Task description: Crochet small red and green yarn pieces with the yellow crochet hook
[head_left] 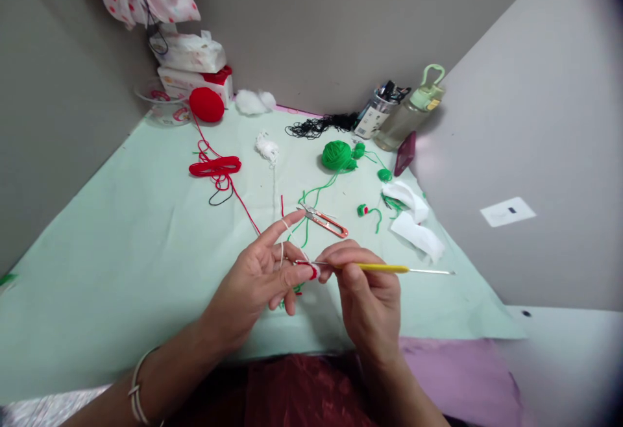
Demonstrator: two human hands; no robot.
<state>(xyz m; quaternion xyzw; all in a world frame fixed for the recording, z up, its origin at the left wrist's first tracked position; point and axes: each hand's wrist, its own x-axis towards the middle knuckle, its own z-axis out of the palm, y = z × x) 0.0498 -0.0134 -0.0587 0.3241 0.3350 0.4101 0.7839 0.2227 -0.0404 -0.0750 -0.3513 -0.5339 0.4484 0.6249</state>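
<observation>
A person's right hand pinches a yellow-handled crochet hook near its working end, fingers closed around the shaft, the metal tail pointing right. The left hand is partly open, its forefinger stretched out with white yarn looped over it, while thumb and middle fingers close on a small red crochet piece at the hook's tip. The two hands meet near the front edge of a pale green surface.

Just beyond the hands lie orange thread snips, with a strand of green yarn trailing beneath them from a green yarn ball farther back. To the right of the snips sit a tiny red-and-green crochet piece and folded white tissues. A red strand runs from the hands to a coil of red yarn at left centre and on to a red yarn ball at the far left, beside a tissue pack. A tuft of white yarn lies mid-surface; black thread, a pen cup and a green-capped water bottle stand along the far right.
</observation>
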